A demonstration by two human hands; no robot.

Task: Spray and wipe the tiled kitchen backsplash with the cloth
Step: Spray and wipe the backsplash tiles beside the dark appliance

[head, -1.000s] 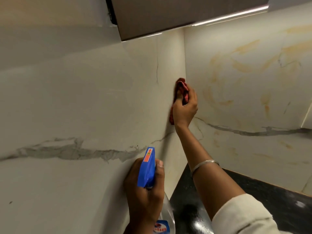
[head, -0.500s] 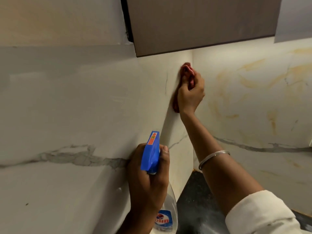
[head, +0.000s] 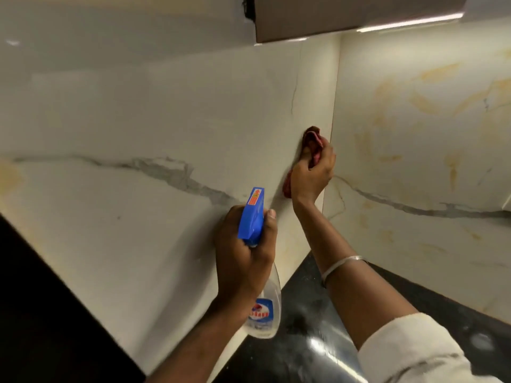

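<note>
The backsplash (head: 154, 128) is glossy cream marble-look tile with a grey vein, meeting a second wall (head: 414, 139) in a corner. My right hand (head: 312, 175) grips a bunched red cloth (head: 313, 142) and presses it on the left wall right beside the corner. My left hand (head: 243, 250) holds a clear spray bottle (head: 264, 313) by the neck, fingers curled under its blue trigger head (head: 253, 217), nozzle facing the left wall. The bottle sits lower and nearer than the cloth.
A dark cabinet underside (head: 345, 17) with a light strip hangs above the corner. A black glossy countertop (head: 318, 327) runs below both walls. The right wall carries yellowish stains and a grey vein. A silver bangle (head: 343, 265) circles my right forearm.
My right hand with the cloth went up the corner toward the cabinet, then came back down to about the grey vein's height. The bottle stayed in my left hand; the view shifted.
</note>
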